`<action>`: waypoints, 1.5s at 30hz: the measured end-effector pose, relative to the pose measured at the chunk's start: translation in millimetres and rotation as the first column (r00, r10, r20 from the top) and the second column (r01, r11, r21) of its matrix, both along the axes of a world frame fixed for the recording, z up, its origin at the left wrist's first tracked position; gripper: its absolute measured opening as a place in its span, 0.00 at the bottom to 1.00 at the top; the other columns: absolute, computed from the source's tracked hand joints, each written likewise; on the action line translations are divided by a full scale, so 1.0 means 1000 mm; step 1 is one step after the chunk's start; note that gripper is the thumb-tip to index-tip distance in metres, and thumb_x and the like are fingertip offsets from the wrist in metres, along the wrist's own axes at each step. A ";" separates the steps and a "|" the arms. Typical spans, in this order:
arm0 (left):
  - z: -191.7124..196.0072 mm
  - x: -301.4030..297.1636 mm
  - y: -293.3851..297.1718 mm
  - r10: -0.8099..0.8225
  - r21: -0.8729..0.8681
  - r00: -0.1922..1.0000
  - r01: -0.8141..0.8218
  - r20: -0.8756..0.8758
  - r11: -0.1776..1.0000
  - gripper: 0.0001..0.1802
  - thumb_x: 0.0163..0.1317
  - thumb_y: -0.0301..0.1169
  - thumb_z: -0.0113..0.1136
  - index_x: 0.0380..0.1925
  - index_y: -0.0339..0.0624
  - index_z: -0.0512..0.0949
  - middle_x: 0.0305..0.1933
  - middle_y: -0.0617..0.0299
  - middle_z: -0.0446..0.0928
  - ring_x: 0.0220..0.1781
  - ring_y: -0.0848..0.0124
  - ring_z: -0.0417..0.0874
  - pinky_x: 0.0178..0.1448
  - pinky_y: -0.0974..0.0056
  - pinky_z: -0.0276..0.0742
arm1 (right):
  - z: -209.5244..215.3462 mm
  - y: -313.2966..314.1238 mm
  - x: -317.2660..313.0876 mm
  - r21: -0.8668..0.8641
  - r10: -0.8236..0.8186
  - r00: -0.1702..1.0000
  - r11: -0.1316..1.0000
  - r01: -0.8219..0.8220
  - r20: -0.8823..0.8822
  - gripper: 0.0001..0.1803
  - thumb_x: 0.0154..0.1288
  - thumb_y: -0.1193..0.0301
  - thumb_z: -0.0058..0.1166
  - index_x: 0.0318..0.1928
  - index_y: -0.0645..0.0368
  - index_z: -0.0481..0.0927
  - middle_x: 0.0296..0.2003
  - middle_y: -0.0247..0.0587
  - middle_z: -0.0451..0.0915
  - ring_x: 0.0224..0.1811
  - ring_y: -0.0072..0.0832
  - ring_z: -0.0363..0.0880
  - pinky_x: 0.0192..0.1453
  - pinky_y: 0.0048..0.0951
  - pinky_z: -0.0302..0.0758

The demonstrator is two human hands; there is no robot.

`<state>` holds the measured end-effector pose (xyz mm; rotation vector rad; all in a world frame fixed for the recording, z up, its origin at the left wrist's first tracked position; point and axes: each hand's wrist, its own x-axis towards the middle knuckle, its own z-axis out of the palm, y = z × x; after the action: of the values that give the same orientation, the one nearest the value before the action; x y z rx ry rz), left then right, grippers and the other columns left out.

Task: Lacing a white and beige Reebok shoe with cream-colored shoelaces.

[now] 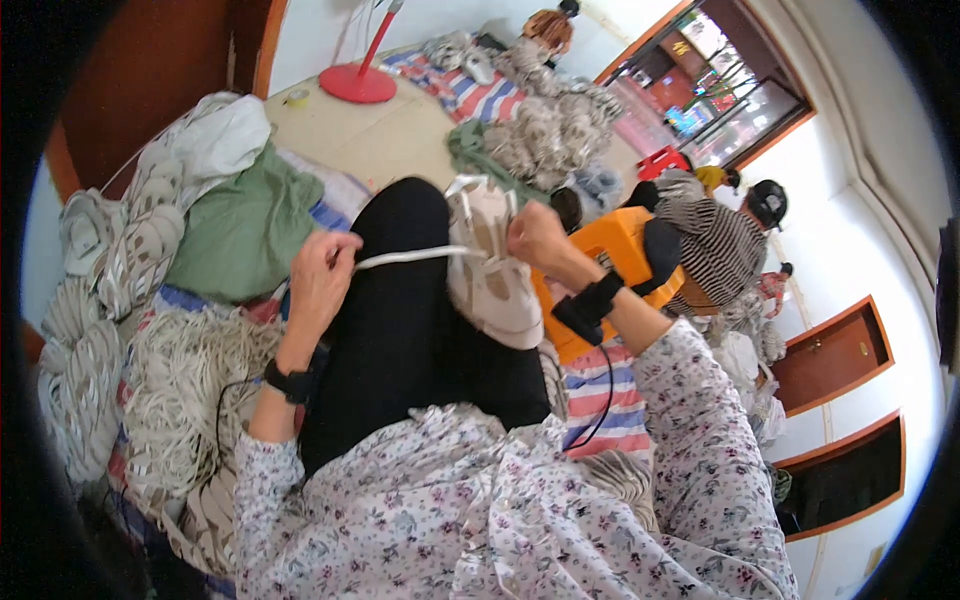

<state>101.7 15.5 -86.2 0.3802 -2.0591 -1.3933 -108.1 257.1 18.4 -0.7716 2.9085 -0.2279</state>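
Note:
A pale beige shoe [498, 303] lies across my lap, against my black-clad knee. A white shoelace [415, 255] runs taut from its eyelets toward the left. My left hand [322, 280] pinches the far end of that lace, beside the knee. At the shoe's right edge my right hand [545, 240] is closed on its side. Whether a second lace end is also in those fingers is hidden. A heap of loose white laces [195, 385] lies to the left of my leg.
Bundled shoes [80, 370] pile up at the far left, beside a green cloth [245, 230]. An orange plastic stool [605, 240] stands right of my knee. Beyond it sits a person in a striped top [715, 235]. More shoes [555, 135] lie ahead, near a red round stand [358, 83].

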 end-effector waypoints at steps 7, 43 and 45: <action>0.057 -0.026 0.032 -0.334 0.109 0.909 0.368 -0.249 0.923 0.12 0.70 0.27 0.54 0.49 0.35 0.80 0.35 0.64 0.79 0.34 0.76 0.80 0.41 0.73 0.77 | 0.106 -0.059 0.061 -0.401 0.521 0.666 0.537 -0.742 -0.534 0.10 0.59 0.68 0.61 0.31 0.64 0.81 0.32 0.46 0.80 0.37 0.38 0.79 0.40 0.37 0.75; 0.084 -0.075 0.072 -0.455 0.401 0.889 0.433 -0.043 0.807 0.15 0.72 0.40 0.52 0.37 0.41 0.82 0.27 0.76 0.72 0.27 0.88 0.71 0.31 0.81 0.66 | -0.012 0.057 0.057 -0.394 0.352 0.768 0.700 -0.596 -0.536 0.06 0.52 0.79 0.55 0.26 0.65 0.71 0.26 0.51 0.74 0.31 0.52 0.74 0.33 0.44 0.70; 0.081 -0.077 0.068 -0.447 0.403 0.893 0.428 -0.051 0.809 0.15 0.72 0.39 0.52 0.37 0.41 0.82 0.27 0.76 0.72 0.27 0.88 0.71 0.31 0.81 0.65 | -0.009 0.055 0.058 -0.485 0.356 0.821 0.674 -0.557 -0.447 0.05 0.52 0.79 0.55 0.27 0.65 0.71 0.26 0.51 0.75 0.29 0.49 0.74 0.32 0.41 0.70</action>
<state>24.3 83.6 -5.4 0.0971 -1.9592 -2.1259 -50.0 312.1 9.8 -1.7703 2.7633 -1.1003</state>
